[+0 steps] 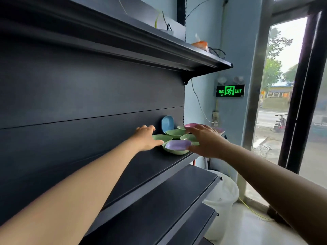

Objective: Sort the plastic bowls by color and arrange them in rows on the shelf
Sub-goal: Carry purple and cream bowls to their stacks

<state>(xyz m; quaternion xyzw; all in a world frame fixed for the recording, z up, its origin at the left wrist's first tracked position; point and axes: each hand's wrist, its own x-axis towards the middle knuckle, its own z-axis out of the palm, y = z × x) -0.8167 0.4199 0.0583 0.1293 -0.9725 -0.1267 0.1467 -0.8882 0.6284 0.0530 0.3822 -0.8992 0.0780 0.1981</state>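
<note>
Head view looks along a dark shelf [155,167] where both bare arms reach toward a cluster of plastic bowls at its far right end. Green bowls number at least five: one [161,137] under the left hand's fingertips, one [175,133] behind it, one [189,137] to the right, a sliver of one [181,127] farther back, and one [174,152] nearest the front edge. Inside that front green bowl sits one purple bowl [178,145], nested and slightly tilted. One blue bowl [167,123] stands on edge, leaning against the back panel [88,96]. One pink bowl [192,125] shows at the far right, partly hidden by the right hand, and another pinkish rim [220,130] peeks out beyond the fingers; its colour is hard to tell. Left hand [146,137] lies flat on the shelf with loosely bent fingers touching the rim of the nearest green bowl, holding nothing. Right hand [206,141] is spread wide above the bowls, thumb just beside the purple bowl, fingers over the pink one, with nothing held in its grip. An upper shelf [203,55] carries an orange item [200,44] and cables. A lit exit sign [230,91] hangs on the wall, and a white bucket [223,197] stands on the floor below.
</note>
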